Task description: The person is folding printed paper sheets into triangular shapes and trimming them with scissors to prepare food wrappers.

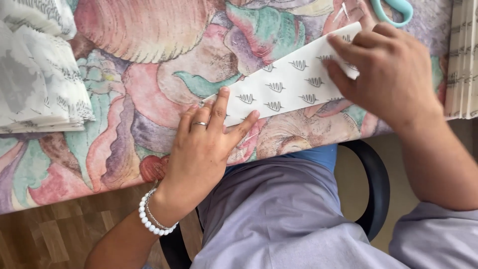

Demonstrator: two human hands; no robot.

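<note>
Taking the folded paper strip (291,87) as my landmark, I start far to its left, where a stack of folded printed paper (40,74) sits squared up at the edge of the bench (124,149), out of the way of the working area, I judge. The bench is covered with a floral cloth in pinks, greens and purples, and the strip lies slanted on it, white with small grey shell-like motifs, its lower end toward me and its upper end rising to the right. My left hand (206,144), with a ring and a white bead bracelet (152,219) at the wrist, lies flat and open at the strip's lower-left end, fingertips spread on the paper's corner; it pins that end so the sheet cannot slide. At the strip's upper-right end my right hand (386,69) lies palm down, fingers extended and pressing onto the paper rather than closed around anything, which looks to me like flattening a crease. Just above that end, a pair of scissors with pale teal handles (396,10) lies within easy reach. Far right of the strip, a second stack of folded sheets (463,60) stands at the bench's edge.
</note>
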